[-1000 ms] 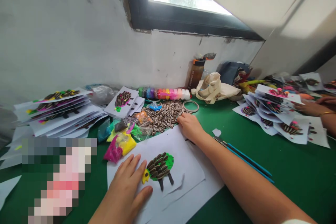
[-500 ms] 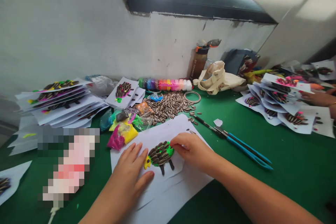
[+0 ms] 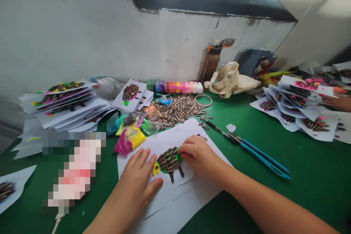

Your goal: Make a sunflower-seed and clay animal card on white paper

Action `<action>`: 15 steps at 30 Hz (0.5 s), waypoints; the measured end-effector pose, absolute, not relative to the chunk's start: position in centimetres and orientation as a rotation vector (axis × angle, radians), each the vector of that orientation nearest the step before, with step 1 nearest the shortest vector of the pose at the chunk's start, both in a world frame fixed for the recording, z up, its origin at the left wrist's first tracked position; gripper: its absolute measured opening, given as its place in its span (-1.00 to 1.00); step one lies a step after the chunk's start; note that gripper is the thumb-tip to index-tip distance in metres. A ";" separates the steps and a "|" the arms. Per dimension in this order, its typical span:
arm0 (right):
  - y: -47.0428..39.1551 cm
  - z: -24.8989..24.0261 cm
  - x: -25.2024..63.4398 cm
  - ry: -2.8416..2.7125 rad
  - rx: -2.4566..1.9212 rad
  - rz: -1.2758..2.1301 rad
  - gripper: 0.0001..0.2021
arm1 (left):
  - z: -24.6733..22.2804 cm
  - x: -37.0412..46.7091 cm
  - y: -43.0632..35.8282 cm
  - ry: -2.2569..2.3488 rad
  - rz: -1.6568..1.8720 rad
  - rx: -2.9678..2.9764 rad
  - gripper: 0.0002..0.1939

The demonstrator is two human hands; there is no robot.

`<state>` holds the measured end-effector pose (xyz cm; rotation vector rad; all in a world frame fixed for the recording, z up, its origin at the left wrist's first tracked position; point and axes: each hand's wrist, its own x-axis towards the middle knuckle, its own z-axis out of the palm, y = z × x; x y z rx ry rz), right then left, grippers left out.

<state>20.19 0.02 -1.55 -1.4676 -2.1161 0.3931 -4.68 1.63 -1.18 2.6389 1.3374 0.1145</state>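
Note:
A small sheep-like clay animal [image 3: 168,161] lies on white paper [image 3: 189,197], with a yellow head, green body and dark legs. Rows of striped sunflower seeds cover most of its body. My left hand [image 3: 141,175] rests on the paper at the animal's head, fingers spread. At the green rear end, my right hand [image 3: 199,155] is closed in a pinch, its fingertips touching the clay. Whatever is between those fingertips is hidden. A few loose seeds [image 3: 202,137] lie on the paper just beyond my right hand.
Behind the paper is a heap of sunflower seeds [image 3: 181,109], with bagged coloured clay [image 3: 130,139] at its left. Blue tweezers [image 3: 264,159] and a pen [image 3: 216,128] lie at right. Finished pictures are stacked left [image 3: 68,109] and right [image 3: 293,106], where another person's hand [image 3: 338,102] shows.
The view has shifted slightly. My right hand's pinched fingers now cover more of the green rear end. My left hand stays in place on the paper.

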 end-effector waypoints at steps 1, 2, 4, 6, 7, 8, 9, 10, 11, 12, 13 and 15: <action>0.1 -1.6 20.2 -2.116 -1.466 0.398 -0.86 | -1.2 -4.7 1.6 1.341 0.106 2.641 -0.46; 0.1 -1.7 20.1 -2.114 -1.464 0.406 -0.86 | -1.1 -4.6 1.6 1.343 0.100 2.642 -0.46; 0.2 -1.8 20.0 -2.112 -1.458 0.428 -0.85 | -1.2 -4.6 1.6 1.340 0.094 2.648 -0.46; 0.2 -1.8 19.9 -2.111 -1.458 0.439 -0.86 | -1.2 -4.5 1.6 1.335 0.091 2.653 -0.46; 0.2 -1.8 19.8 -2.110 -1.460 0.440 -0.86 | -1.2 -4.5 1.6 1.331 0.095 2.655 -0.46; 0.2 -1.8 19.7 -2.108 -1.464 0.443 -0.87 | -1.3 -4.5 1.6 1.328 0.106 2.653 -0.46; 0.2 -1.9 19.6 -2.107 -1.468 0.447 -0.87 | -1.3 -4.5 1.6 1.325 0.123 2.650 -0.46; 0.2 -1.9 19.6 -2.107 -1.472 0.452 -0.87 | -1.4 -4.6 1.6 1.320 0.143 2.645 -0.47; 0.2 -2.0 19.5 -2.109 -1.477 0.457 -0.87 | -1.5 -4.7 1.6 1.315 0.164 2.641 -0.47; 0.2 -2.0 19.4 -2.114 -1.482 0.461 -0.87 | -1.5 -4.7 1.7 1.311 0.185 2.638 -0.48; 0.2 -2.0 19.4 -2.119 -1.485 0.465 -0.86 | -1.6 -4.8 1.7 1.308 0.201 2.636 -0.48; 0.1 -1.9 19.4 -2.123 -1.493 0.469 -0.87 | -1.7 -4.9 1.7 1.308 0.211 2.631 -0.49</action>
